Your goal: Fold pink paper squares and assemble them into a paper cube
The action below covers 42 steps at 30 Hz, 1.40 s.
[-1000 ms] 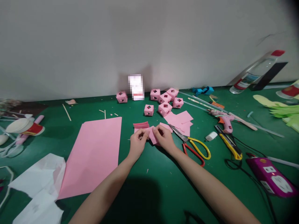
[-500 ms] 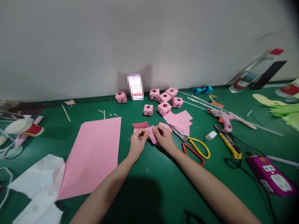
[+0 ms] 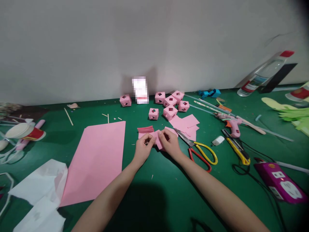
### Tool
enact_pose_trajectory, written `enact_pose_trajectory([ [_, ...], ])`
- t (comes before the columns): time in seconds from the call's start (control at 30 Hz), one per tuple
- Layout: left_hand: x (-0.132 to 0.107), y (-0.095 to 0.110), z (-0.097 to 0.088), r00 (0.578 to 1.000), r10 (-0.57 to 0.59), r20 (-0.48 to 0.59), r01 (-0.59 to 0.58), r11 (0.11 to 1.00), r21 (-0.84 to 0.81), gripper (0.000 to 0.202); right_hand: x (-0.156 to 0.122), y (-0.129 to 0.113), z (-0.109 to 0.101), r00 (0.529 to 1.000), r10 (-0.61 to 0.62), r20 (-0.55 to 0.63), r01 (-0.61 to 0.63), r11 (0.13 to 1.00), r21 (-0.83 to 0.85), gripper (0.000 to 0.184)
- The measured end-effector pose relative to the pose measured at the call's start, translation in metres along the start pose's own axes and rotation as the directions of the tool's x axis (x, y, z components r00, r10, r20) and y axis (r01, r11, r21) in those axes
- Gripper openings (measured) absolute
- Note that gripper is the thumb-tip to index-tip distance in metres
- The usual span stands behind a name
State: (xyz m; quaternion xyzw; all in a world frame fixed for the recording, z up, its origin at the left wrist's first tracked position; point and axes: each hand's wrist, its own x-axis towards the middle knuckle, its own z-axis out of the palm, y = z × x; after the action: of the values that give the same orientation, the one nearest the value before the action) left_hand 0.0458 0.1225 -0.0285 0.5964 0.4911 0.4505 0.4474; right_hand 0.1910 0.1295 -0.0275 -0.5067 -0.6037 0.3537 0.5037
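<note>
Between my two hands is a small piece of pink paper (image 3: 158, 141). My left hand (image 3: 144, 149) pinches its left side with thumb and fingers closed. On the other side my right hand (image 3: 170, 143) is closed on the same piece, thumb on top. Just behind my left hand lie folded pink paper strips (image 3: 145, 129). Loose pink paper squares (image 3: 185, 124) lie behind my right hand. Scissors (image 3: 193, 145) with red and yellow handles rest beside my right hand, blades partly open. Several folded pink paper boxes (image 3: 170, 112) with diamond-shaped holes stand behind.
A large pink sheet (image 3: 98, 161) lies at left, beside crumpled white paper (image 3: 41, 187) and a paper cup (image 3: 25, 132). To the right are a glue gun (image 3: 233, 125), a utility knife (image 3: 238, 149), a purple power strip (image 3: 281, 180) and a leaning bottle (image 3: 263, 75).
My left thumb and fingertips have shifted very slightly to the right along the paper. My right hand stays in almost the same place; the rest looks unchanged.
</note>
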Motion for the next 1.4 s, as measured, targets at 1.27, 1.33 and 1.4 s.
enact_pose_trajectory([
  [1.27,-0.003,0.007,0.005,0.971,-0.011,0.237,-0.029,0.986,0.163,0.020,0.000,0.007,-0.003,0.970,0.038,-0.238,-0.017,0.996,0.090,0.030],
  [1.33,-0.003,0.006,0.005,0.984,-0.014,0.176,-0.012,0.989,0.148,0.021,0.001,0.010,-0.004,0.959,0.047,-0.281,-0.021,0.995,0.094,0.028],
  [1.4,-0.003,0.006,0.005,0.993,-0.015,0.121,0.000,0.993,0.117,0.022,0.002,0.012,-0.004,0.948,0.059,-0.313,-0.028,0.994,0.103,0.026],
])
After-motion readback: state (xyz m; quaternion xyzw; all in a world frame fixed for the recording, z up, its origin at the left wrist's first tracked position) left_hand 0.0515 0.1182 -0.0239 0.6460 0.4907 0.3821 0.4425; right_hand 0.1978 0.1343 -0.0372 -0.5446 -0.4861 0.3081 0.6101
